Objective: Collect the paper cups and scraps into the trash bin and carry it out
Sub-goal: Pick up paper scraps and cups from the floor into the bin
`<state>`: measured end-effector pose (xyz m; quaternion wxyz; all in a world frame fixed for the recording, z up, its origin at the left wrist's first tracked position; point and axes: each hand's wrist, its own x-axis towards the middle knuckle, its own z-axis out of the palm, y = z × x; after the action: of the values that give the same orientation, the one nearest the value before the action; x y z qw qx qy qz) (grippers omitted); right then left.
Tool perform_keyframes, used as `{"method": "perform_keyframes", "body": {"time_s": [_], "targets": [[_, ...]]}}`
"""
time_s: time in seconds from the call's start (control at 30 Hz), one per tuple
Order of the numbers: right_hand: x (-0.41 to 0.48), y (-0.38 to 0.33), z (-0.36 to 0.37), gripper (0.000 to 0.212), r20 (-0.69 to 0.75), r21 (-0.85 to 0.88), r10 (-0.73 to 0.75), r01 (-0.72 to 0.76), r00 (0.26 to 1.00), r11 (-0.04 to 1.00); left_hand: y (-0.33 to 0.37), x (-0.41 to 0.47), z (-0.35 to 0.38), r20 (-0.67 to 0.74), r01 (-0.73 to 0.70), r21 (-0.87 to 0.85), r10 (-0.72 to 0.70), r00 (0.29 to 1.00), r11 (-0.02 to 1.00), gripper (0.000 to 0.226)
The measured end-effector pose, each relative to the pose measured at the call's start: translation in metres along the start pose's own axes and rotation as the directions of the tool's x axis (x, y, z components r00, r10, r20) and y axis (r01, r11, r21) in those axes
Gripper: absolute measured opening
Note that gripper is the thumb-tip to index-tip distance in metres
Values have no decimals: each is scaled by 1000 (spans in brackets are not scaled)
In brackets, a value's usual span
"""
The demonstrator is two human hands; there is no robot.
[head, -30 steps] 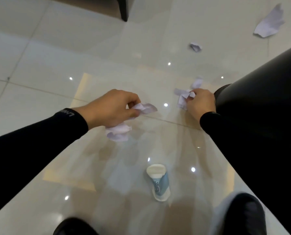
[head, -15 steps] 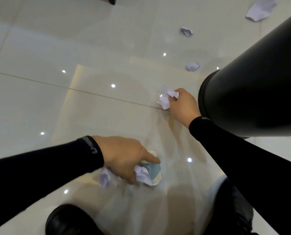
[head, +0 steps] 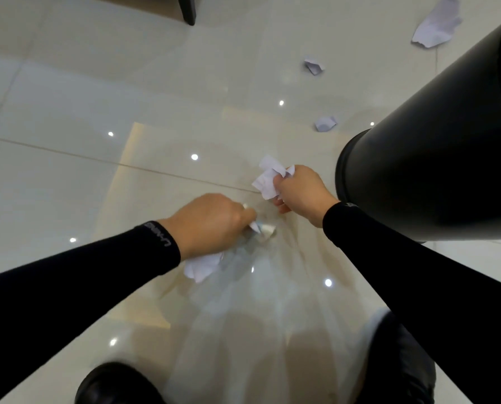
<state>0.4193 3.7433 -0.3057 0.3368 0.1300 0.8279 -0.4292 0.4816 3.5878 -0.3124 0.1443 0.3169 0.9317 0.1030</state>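
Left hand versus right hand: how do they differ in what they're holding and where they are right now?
The left hand grips crumpled paper plus a blurred paper cup; the right hand holds only crumpled paper. The left hand is farther from the black trash bin; the right hand is right beside it. Both are closed, in black sleeves.

trash bin (head: 436, 158): black | scraps (head: 325, 123): white | sleeves (head: 97, 275): black | floor (head: 68, 97): glossy cream tile

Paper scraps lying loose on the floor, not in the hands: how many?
3: big sheet top right, small scrap below it, another beside the bin. The bin may hide more.
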Motion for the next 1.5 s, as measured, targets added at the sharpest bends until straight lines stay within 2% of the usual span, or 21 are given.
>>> {"method": "perform_keyframes", "body": {"time_s": [0.1, 0.2, 0.27, 0.33, 0.43, 0.57, 0.7, 0.8, 0.87, 0.97, 1.03, 1.13, 1.2, 1.23, 1.3, 1.33, 1.43, 1.5], "targets": [[-12, -34, -15, 16, 5, 66, -50, 49, 999, 997, -16, 8, -45, -273, 78, -123, -110, 956, 989, 39], [-35, -85, -47, 12, -30, 83, -175, 177, 984, 981, -24, 14, -104, -434, 155, -131, -197, 879, 979, 46], [-55, -118, -78, 16, -81, -31, -288, 286, 954, 958, -21, 23, -147, -482, 190, -149, -239, 843, 970, 43], [-78, -145, -114, 23, -130, -183, -385, 359, 914, 915, -6, 35, -187, -500, 182, -237, -280, 819, 954, 46], [-116, -161, -182, 26, -180, -379, -400, 312, 898, 871, 33, 65, -236, -480, 96, -392, -292, 827, 915, 48], [-152, -134, -264, 28, -244, -507, -243, 90, 939, 857, 95, 122, -268, -409, 28, -469, -245, 879, 883, 44], [-160, -77, -304, 20, -302, -405, -77, -55, 950, 913, 148, 176, -262, -311, 53, -417, -197, 930, 907, 42], [-152, -36, -309, 14, -263, -249, 24, -92, 965, 964, 170, 197, -239, -258, 96, -289, -174, 950, 952, 44], [-148, -18, -307, 16, -193, -105, 71, -93, 979, 990, 175, 203, -219, -241, 151, -249, -212, 947, 957, 39], [-146, -5, -308, 23, -119, -63, 46, -54, 992, 997, 177, 209, -205, -179, 267, -285, -325, 929, 920, 31], [-148, -1, -312, 20, -211, -153, -34, 1, 977, 988, 176, 212, -204, -137, 288, -301, -340, 930, 909, 34], [-144, 10, -322, 30, -423, -286, -188, 67, 886, 956, 171, 211, -209, -127, 289, -276, -333, 934, 917, 24], [-141, 22, -325, 34, -498, -333, -187, 13, 847, 943, 168, 210, -212, -129, 308, -256, -348, 929, 916, 27], [-138, 28, -325, 37, -514, -310, -129, -43, 848, 950, 167, 210, -212, -130, 315, -248, -354, 926, 916, 27], [-131, 40, -323, 52, -472, -166, 55, -150, 880, 975, 165, 210, -214, -145, 314, -238, -354, 924, 919, 24], [-127, 44, -320, 53, -393, -80, 128, -172, 911, 982, 164, 210, -214, -157, 311, -232, -351, 923, 922, 23], [-117, 55, -321, 9, -199, 67, 219, -210, 955, 975, 159, 212, -218, -193, 299, -219, -342, 920, 929, 22], [-110, 60, -327, 17, -207, 122, 187, -165, 960, 979, 155, 214, -225, -207, 295, -235, -344, 916, 926, 22]]}}
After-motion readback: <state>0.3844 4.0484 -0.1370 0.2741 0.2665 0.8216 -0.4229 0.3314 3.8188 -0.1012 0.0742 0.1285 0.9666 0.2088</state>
